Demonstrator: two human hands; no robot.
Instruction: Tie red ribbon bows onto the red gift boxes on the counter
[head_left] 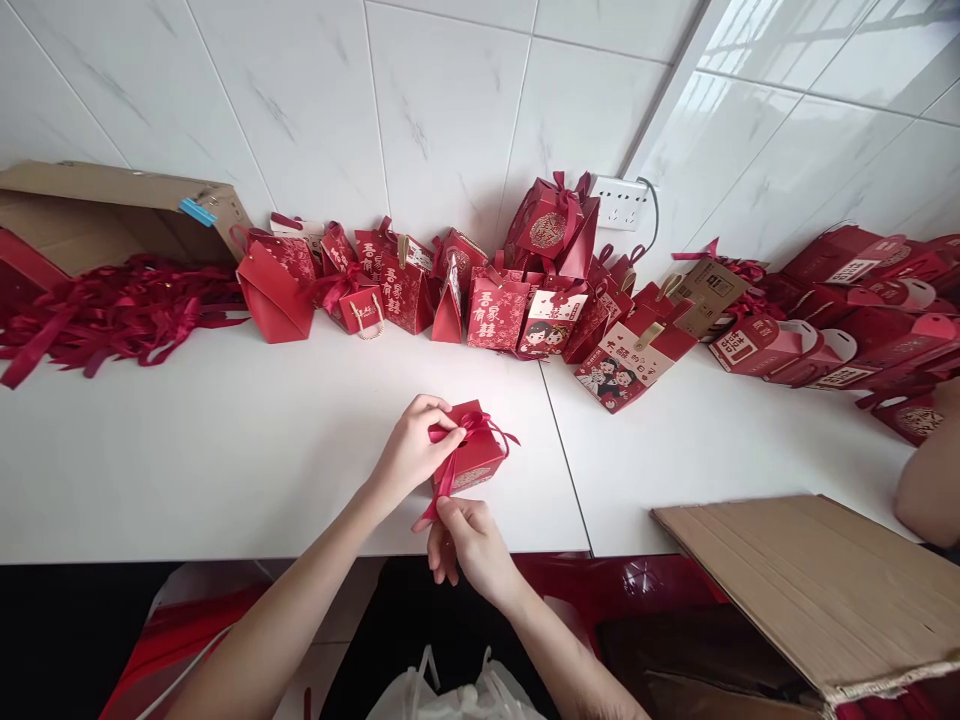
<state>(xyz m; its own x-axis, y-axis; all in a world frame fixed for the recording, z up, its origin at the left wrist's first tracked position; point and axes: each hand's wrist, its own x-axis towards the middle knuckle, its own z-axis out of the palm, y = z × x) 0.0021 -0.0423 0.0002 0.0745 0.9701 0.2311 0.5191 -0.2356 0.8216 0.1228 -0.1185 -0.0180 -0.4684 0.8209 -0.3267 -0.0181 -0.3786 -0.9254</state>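
Red gift box (480,460) is sitting on a white table (225,450), near its front edge, with a red ribbon (448,477) lying over its top. At far left, an open carton (112,185) is showing a red piece inside its mouth, and a heap of loose ribbons (142,310) is spreading in front. Farther right, a row of upright boxes (495,315) is standing along the wall (442,110), their closed sides hiding any contents. Before them, the left hand (421,440) is pinching the ribbon between thumb and fingertips atop the box, while the right hand (466,540) is gripping one tail between thumb and forefinger, other fingers curling loosely. The box is looking shut; the bow is seemingly only partly formed, its ends not yet even or drawn tight. At right, more handled boxes (847,330) are crowding together, another person's arm (930,485) is resting nearby, and below, a second carton (810,590) is gaping, shadow hiding most of its inside.
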